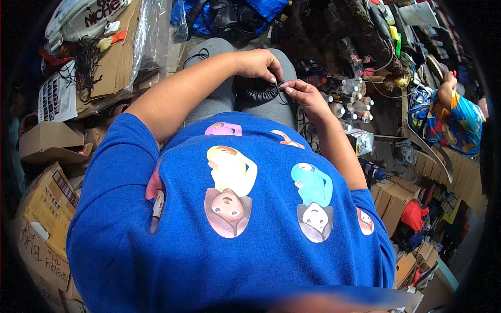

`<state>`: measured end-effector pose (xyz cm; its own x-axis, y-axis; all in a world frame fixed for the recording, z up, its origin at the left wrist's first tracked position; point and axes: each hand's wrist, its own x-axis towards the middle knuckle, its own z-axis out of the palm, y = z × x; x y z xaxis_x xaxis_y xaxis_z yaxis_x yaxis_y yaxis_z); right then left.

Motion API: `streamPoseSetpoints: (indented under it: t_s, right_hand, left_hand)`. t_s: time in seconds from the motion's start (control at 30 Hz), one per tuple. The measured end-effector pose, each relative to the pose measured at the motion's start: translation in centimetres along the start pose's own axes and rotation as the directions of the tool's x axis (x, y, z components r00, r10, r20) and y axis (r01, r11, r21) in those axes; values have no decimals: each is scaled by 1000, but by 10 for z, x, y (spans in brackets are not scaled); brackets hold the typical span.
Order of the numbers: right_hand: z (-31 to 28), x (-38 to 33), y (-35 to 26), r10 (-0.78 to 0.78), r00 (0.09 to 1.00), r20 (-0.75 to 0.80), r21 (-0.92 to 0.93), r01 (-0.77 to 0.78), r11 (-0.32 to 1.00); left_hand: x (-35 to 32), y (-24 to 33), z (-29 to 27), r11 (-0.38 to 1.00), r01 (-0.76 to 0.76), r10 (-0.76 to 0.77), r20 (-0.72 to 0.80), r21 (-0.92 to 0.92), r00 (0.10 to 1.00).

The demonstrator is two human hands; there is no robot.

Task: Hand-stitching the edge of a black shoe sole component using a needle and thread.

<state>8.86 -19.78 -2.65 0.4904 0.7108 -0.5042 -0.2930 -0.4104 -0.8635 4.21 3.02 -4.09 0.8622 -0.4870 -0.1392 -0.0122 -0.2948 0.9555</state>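
My left hand [259, 63] pinches the upper edge of a small black ribbed rubber piece [259, 94] that rests on my lap, between my grey-trousered knees. My right hand [301, 92] grips the right end of the same black piece with its fingertips. The two hands nearly touch above it. My blue printed shirt [235, 219] fills the lower half of the view and hides my lap below the hands.
Cardboard boxes [49, 141] are stacked at the left, with plastic sheeting [148, 36] behind. Small white bottles [352, 96] and tangled cables [381, 47] lie to the right of my knees. Another person in a colourful shirt [451, 117] sits at the far right. More boxes [394, 201] stand at lower right.
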Motion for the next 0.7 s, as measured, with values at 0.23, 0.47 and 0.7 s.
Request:
streamPoseSetpoints:
  t_s: [0.23,0.47,0.7]
  right_hand:
    - [1,3,5,37,999,17,105,-38,994]
    - [-2,1,6,3,1000,23,126,-6,992]
    - [22,-2,8,-52,985,-162,27,57,998]
  left_hand:
    - [1,-5,2,999,-52,52,-49,4,997]
    - [-2,-3,3,999,-43,42,-55,-16,998]
    - [-2,6,0,999,40,-39,-54,17,998]
